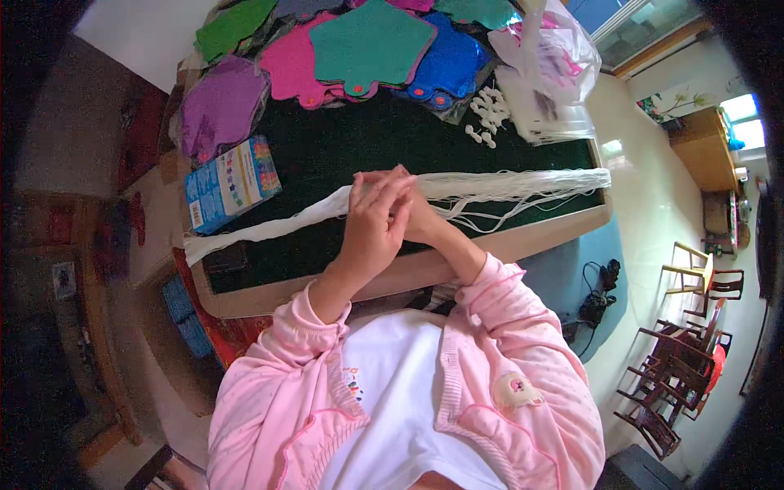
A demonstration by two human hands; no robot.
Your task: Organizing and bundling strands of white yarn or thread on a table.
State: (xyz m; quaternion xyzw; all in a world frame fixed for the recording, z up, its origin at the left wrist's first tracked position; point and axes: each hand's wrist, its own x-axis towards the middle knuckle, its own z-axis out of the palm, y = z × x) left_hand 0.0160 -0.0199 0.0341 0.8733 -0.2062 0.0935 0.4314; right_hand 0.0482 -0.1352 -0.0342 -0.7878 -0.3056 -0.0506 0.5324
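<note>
A long bundle of white string [514, 183] lies across the dark green table mat [327, 135]. Its left part is drawn together, while on the right it fans into loose strands. Over the middle of the bundle my two hands overlap and touch each other. My left hand [379, 214] is on top, its fingers stretched out toward the upper right. Partly behind it is my right hand [420, 217], most of its fingers covered. Whether either hand has string between the fingers is hidden.
A blue box [233, 184] stands at the left. Coloured felt-like pieces [371, 45], some bagged, line the far side. Small white pieces [489, 114] lie beside clear plastic bags [549, 73]. Black cables [600, 294] rest on a blue surface at the right; chairs [665, 367] stand farther off.
</note>
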